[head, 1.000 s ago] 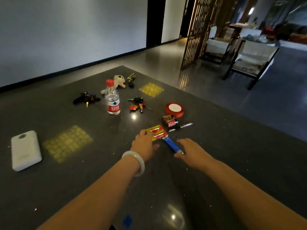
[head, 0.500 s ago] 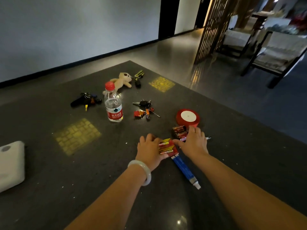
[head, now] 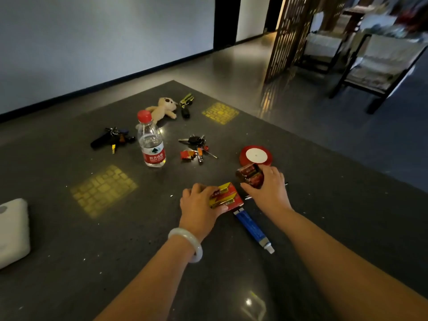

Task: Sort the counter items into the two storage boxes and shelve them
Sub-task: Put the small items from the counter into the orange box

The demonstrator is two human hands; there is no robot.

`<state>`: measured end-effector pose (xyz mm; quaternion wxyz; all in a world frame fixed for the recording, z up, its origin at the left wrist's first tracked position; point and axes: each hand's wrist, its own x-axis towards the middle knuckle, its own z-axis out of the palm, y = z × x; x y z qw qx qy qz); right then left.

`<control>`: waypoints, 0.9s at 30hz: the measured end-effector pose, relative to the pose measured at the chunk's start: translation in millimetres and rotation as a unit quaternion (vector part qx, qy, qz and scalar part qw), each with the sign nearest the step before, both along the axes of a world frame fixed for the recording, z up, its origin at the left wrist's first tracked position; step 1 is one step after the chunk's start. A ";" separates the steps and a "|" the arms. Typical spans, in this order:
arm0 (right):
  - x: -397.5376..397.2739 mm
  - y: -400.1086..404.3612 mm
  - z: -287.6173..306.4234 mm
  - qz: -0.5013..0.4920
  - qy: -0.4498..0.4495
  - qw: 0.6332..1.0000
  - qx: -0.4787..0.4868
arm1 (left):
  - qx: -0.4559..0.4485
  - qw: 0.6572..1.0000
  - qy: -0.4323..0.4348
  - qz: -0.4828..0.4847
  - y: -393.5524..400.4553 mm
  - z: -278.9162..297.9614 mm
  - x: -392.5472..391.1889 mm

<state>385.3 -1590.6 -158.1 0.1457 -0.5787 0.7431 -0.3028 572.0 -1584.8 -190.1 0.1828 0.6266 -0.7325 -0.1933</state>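
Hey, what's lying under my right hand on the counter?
A pen pokes out on both sides of the right hand, which holds a dark red battery pack above it. The pen's middle is covered.

Behind the dark speckled counter (head: 69, 262) stands a pale grey wall (head: 104, 42) with a black skirting line along the glossy floor (head: 231, 66). To the right a wooden lattice screen (head: 291, 31) rises, and beside it are two dark-framed chairs (head: 379, 63) with light cushions, a little blurred
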 end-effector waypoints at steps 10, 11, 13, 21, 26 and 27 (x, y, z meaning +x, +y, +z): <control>-42.7 115.3 43.3 -0.028 -0.004 0.999 -0.025 | -0.024 0.993 0.026 -0.114 63.0 46.5 -38.2; -49.8 129.1 46.3 -0.031 -0.005 0.999 -0.027 | -0.025 0.990 0.030 -0.133 71.8 47.9 -42.6; -65.5 156.7 52.4 -0.038 -0.006 0.999 -0.026 | -0.030 0.984 0.042 -0.168 90.1 49.1 -51.0; -161.2 306.1 82.5 -0.069 0.048 0.996 -0.027 | -0.036 0.957 0.074 -0.278 194.9 73.1 -145.0; -227.8 416.2 103.4 -0.100 0.071 0.991 -0.047 | -0.083 0.933 0.097 -0.337 291.6 99.7 -221.6; -242.7 440.2 107.0 -0.106 0.080 0.990 -0.047 | -0.080 0.929 0.099 -0.348 313.8 103.4 -237.6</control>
